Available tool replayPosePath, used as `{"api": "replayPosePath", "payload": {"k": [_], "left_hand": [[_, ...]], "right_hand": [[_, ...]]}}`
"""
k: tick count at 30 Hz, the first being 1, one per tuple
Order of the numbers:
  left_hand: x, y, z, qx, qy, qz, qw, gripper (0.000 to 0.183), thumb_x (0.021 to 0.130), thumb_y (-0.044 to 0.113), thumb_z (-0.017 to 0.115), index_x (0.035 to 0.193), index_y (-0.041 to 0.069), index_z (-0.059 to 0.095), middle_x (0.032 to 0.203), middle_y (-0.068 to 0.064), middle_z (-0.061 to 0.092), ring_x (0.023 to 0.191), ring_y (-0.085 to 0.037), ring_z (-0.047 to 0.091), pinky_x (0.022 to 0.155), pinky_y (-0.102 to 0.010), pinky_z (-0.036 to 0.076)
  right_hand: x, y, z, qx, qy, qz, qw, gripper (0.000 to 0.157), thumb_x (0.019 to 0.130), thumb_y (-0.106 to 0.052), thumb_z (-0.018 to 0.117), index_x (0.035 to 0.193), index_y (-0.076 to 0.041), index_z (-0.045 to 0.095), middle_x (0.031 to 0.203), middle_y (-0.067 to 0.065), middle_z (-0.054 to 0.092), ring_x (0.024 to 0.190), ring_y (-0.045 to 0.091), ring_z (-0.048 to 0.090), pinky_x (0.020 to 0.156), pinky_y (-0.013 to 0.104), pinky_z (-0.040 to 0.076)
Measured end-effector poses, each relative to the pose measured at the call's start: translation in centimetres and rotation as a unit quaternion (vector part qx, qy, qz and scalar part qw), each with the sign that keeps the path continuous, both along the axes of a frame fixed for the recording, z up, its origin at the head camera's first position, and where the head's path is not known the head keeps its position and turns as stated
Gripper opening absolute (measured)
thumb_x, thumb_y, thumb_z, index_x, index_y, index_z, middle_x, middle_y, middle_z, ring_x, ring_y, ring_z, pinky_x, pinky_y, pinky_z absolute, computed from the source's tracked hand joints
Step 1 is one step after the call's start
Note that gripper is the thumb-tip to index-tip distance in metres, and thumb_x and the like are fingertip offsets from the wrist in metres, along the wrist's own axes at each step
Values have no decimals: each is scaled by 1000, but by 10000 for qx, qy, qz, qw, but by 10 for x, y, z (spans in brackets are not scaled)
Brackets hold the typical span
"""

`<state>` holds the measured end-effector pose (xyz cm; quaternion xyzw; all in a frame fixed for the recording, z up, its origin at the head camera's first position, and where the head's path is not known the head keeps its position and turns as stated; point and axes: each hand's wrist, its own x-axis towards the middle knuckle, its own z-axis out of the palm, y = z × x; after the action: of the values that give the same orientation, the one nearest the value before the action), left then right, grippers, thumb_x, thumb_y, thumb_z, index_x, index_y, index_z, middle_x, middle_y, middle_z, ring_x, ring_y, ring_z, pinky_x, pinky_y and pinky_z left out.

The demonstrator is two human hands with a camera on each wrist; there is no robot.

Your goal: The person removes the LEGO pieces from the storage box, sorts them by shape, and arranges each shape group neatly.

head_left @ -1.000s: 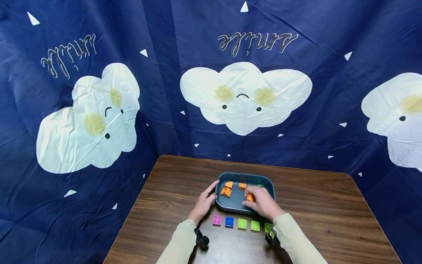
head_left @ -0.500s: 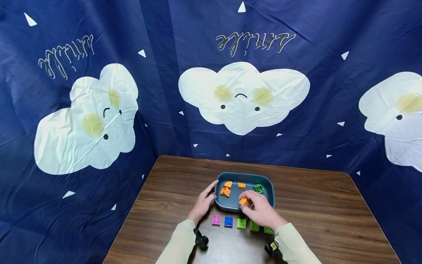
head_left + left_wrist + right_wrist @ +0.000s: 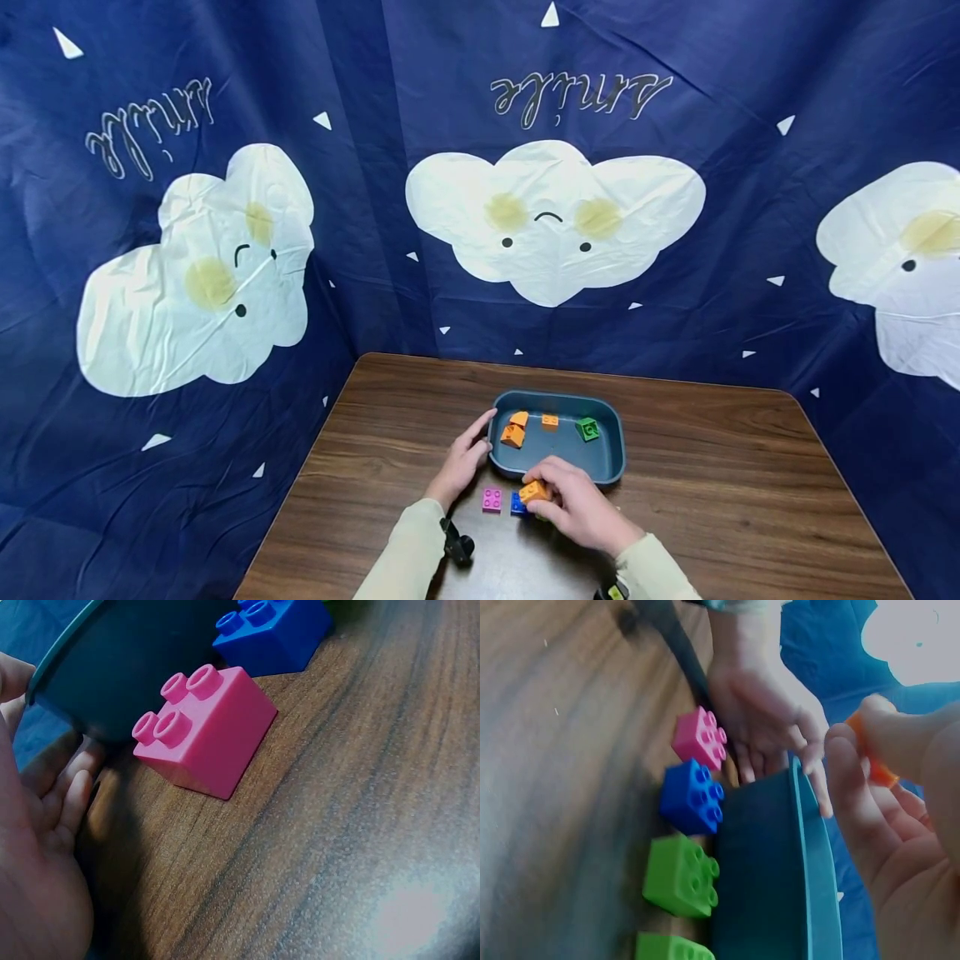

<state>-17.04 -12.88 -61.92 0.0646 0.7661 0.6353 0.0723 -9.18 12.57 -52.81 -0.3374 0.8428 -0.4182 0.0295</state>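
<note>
My right hand [image 3: 581,504] pinches an orange building block [image 3: 533,492] between thumb and fingers, held over the near side of a dark teal tray, where it overlaps a blue block [image 3: 688,799] in the head view. My left hand [image 3: 459,467] rests against the tray's [image 3: 555,457] left end, fingers extended along the rim. Beside it on the table stands a pink block [image 3: 217,735] with studs up. Inside the tray lie orange blocks [image 3: 513,436] at the left, a small orange block [image 3: 550,421] at the back and a tipped green block [image 3: 588,429] at the right.
Light green blocks [image 3: 679,876] continue the row in front of the tray, mostly hidden under my right hand in the head view. A brown wooden table [image 3: 720,467] carries everything. Behind it hangs a blue curtain [image 3: 360,250] printed with clouds.
My right hand has lifted the orange block from inside the tray and brought it left and nearer, past the front rim to the row of blocks. The left hand has stayed put.
</note>
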Motion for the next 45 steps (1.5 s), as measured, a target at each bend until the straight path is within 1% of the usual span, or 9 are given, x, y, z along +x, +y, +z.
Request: {"api": "replayPosePath", "payload": {"k": [7,12,21,28,32,36,39,42,45], "left_hand": [[1,0,-2,63,-68,82,9999,61,101,10,52,159,31,48,131,-16,58,83,-21,51,86,-35,41],[1,1,-3,8,-140,123,9998,62,101,7,50,159,28,48,112,-22,56,77,-21,47,81,-33,41],[2,-4,-8,-6,-34,1,10000,61,102,10,52,160,31,47,149,-12,52,94,-23,54,91,-39,41],[4,-3,-4,-19,-20,20,10000,60,102,14,53,157,37,50,166,-1,41,141,-26,45,119,-58,32],[3,-1,-3,46,-95,-22,9999,60,102,15,52,157,40,49,168,-1,38,149,-30,40,121,-64,27],[0,0,-4,39,-100,-27,9999,60,103,15,52,157,41,49,165,0,42,137,-26,49,118,-58,34],[-1,0,-3,-11,-98,-20,9999,60,102,15,52,157,39,49,130,-4,63,103,-22,58,102,-44,44],[-3,-1,-3,15,-93,-23,10000,61,101,14,53,158,37,49,91,-5,53,75,-20,51,84,-36,43],[-3,-1,-3,60,-102,7,9999,61,101,13,54,157,37,49,93,-7,53,72,-19,48,82,-33,43]], "right_hand": [[21,-9,-14,-264,-395,63,9988,27,97,-16,75,124,-16,72,120,-5,58,93,5,59,74,23,56],[37,-17,-32,-465,-297,20,9985,27,99,-28,72,125,-22,74,121,-5,53,97,7,57,74,23,55],[53,-37,-56,-271,172,-18,9995,26,99,-28,72,124,-22,72,119,-11,64,105,3,61,89,30,56],[54,-47,-66,-81,-566,-319,9979,29,97,-27,76,121,-12,71,112,-7,66,93,0,60,76,22,54],[53,-52,-74,136,-701,-537,9960,27,96,-27,77,120,-14,71,109,-9,65,90,-1,57,75,22,53],[53,-56,-78,274,-630,-740,9949,27,95,-25,77,119,-14,72,111,-8,66,94,0,57,78,25,54],[53,-59,-81,287,-468,-863,9948,27,94,-22,78,119,-13,72,111,-8,66,95,1,58,80,27,54],[54,-61,-84,238,-243,-990,9945,25,92,-19,80,116,-14,72,109,-8,65,93,1,57,78,26,53],[55,-64,-89,173,35,-1167,9930,24,90,-17,82,113,-18,72,105,-10,62,89,0,55,76,24,52]]}}
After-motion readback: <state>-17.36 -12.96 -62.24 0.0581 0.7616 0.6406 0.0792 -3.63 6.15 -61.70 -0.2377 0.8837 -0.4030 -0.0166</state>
